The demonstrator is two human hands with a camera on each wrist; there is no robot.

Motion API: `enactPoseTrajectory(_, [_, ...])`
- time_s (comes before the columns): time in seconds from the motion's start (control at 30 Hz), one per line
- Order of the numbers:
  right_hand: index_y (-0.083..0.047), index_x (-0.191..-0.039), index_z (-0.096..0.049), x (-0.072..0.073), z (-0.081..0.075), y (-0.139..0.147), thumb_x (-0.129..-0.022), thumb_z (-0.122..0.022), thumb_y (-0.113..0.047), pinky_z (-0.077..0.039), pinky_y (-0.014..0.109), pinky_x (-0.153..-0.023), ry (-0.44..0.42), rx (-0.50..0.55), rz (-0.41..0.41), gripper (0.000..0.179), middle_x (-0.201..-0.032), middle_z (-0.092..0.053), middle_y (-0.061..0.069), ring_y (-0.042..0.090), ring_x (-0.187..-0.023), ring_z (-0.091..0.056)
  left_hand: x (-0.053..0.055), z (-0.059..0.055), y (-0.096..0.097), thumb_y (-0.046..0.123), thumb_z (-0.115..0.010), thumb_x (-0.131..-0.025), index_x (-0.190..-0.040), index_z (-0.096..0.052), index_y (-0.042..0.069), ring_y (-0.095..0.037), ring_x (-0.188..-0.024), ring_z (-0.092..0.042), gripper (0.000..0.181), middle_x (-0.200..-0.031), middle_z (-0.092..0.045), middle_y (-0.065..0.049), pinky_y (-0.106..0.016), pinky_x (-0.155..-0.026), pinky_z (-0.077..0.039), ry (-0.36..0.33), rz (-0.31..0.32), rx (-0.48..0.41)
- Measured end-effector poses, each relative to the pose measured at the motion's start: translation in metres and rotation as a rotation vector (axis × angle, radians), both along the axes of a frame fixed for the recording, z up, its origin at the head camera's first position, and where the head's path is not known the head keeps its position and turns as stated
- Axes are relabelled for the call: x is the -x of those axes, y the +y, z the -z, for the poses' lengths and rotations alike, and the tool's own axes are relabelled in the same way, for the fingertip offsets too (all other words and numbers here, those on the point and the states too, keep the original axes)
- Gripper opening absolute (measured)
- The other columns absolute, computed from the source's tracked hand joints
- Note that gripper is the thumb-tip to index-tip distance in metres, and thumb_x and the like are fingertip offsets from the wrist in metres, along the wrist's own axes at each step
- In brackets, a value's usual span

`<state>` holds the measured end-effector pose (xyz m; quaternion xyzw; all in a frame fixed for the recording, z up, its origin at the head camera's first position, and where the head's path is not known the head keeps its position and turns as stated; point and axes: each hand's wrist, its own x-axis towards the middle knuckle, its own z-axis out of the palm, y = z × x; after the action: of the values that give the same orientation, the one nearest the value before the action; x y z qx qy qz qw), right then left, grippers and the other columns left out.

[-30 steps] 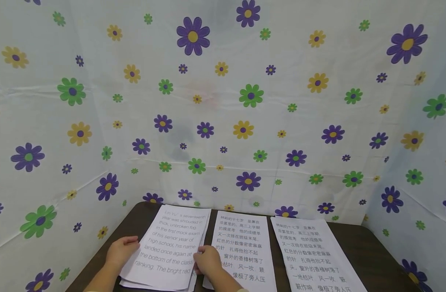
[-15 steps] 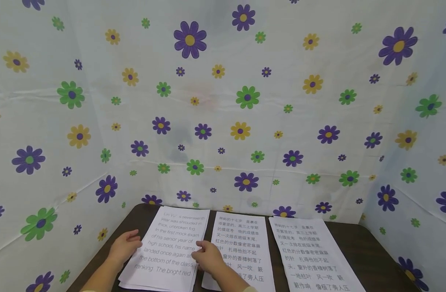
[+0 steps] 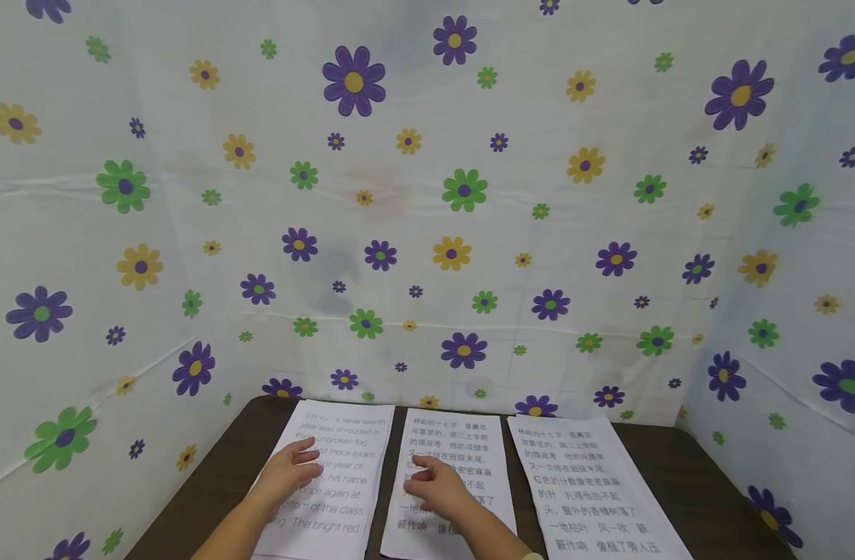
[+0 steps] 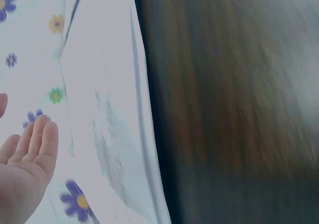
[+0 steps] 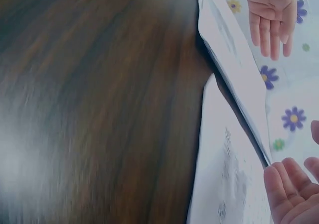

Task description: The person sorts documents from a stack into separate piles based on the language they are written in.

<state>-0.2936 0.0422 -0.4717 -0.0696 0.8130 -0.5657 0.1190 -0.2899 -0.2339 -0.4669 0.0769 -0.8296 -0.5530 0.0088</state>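
My left hand [image 3: 287,473] is over the left stack of paper [image 3: 336,498], which bears large English print. Its fingers are relaxed and hold nothing; in the left wrist view that hand [image 4: 30,164] shows its fingers together and loosely extended. My right hand [image 3: 437,488] hovers over the middle stack of paper [image 3: 462,435], printed with Chinese text, and hides part of the lines. Nothing is between its fingers, and in the right wrist view this hand [image 5: 294,191] has its palm side showing.
A third stack of paper [image 3: 581,498] with Chinese text lies to the right, slightly slanted. All three stacks rest on a dark brown wooden table [image 3: 672,467]. A white cloth [image 3: 399,171] with purple, green and yellow flowers hangs behind and at both sides.
Both hands have left the edges of the English stack and moved right, the left one over its print, the right one over the middle stack. The head view has shifted slightly.
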Motion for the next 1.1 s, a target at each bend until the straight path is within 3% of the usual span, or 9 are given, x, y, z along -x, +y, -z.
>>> enactPoseTrajectory(0.23, [-0.001,-0.142,-0.047,0.002,-0.007,0.031,-0.088,-0.069,-0.022,-0.06,0.037,-0.075,-0.009,-0.028,0.034,0.063,-0.112,-0.065,0.01,0.018,-0.093,-0.065,0.002,-0.005,0.028,0.005,-0.068,-0.081,-0.14,-0.044,-0.008,-0.038,-0.113,-0.063,0.065,-0.13,-0.058,-0.028,-0.043,-0.09,-0.057,0.048,0.066,-0.06])
enactPoseTrajectory(0.6, [-0.001,-0.143,-0.046,-0.002,-0.007,0.075,-0.088,-0.069,-0.024,-0.06,0.036,-0.075,0.005,-0.073,0.082,0.064,-0.116,-0.065,0.012,0.018,-0.095,-0.064,0.003,-0.006,0.062,0.004,-0.068,-0.079,-0.137,-0.047,-0.008,-0.034,-0.107,-0.066,0.063,-0.126,-0.061,-0.028,-0.042,-0.087,-0.058,0.056,0.14,-0.077])
enactPoseTrajectory(0.9, [0.002,-0.142,-0.046,-0.004,-0.01,0.104,-0.088,-0.07,-0.026,-0.06,0.038,-0.075,0.041,-0.082,0.123,0.066,-0.115,-0.065,0.015,0.019,-0.095,-0.064,0.007,-0.007,0.079,0.006,-0.069,-0.077,-0.138,-0.045,-0.01,-0.034,-0.108,-0.065,0.067,-0.128,-0.059,-0.03,-0.044,-0.09,-0.057,0.046,0.226,-0.088])
enactPoseTrajectory(1.1, [0.002,-0.141,-0.046,-0.005,-0.011,0.118,-0.087,-0.07,-0.026,-0.06,0.039,-0.076,0.02,-0.105,0.173,0.066,-0.116,-0.065,0.015,0.02,-0.097,-0.065,0.008,-0.004,0.087,0.006,-0.067,-0.078,-0.139,-0.043,-0.011,-0.032,-0.107,-0.066,0.067,-0.129,-0.057,-0.031,-0.044,-0.091,-0.057,0.038,0.282,-0.091])
